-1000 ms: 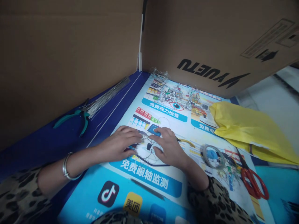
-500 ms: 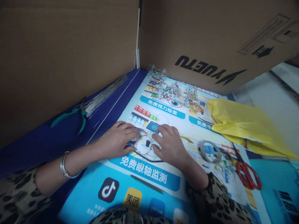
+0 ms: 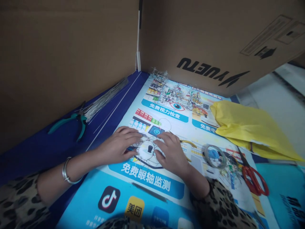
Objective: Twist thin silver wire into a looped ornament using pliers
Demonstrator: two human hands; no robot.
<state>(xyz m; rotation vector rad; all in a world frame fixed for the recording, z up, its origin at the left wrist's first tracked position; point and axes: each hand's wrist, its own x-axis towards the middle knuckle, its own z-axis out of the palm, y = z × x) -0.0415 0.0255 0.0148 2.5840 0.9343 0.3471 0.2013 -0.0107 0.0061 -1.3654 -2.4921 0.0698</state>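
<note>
Two hands: your left hand (image 3: 125, 144) and right hand (image 3: 172, 154) are at both sides of the bent wire shape (image 3: 147, 149).
Grip: your fingers curl, part open; whether they pinch the wire, I cannot tell.
Wire spot: on the poster (image 3: 152, 176), between your hands.
Left side: teal-handled pliers (image 3: 81, 116), touching straight wires (image 3: 105, 100).
Right side: red-handled scissors (image 3: 253, 178), near a yellow bag (image 3: 252, 130).

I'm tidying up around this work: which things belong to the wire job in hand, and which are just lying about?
Belongs to the job:
- bent wire piece, between left hand and right hand
- straight wire bundle, likely
- teal-handled pliers, likely

Seemingly just lying about:
- yellow packet
- red-handled scissors, untouched
</note>
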